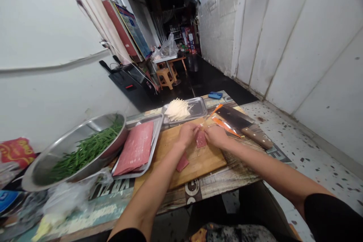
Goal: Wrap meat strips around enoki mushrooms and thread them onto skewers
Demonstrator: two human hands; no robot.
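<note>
Wooden board, left hand and right hand, fingers pinching a meat slice, long axis running near to far

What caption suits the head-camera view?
Left hand and right hand meet at a pink slice over a wooden board, near greens.

I see large, partly hidden letters printed on the counter; the red bag's yellow print is too blurred to read.
</note>
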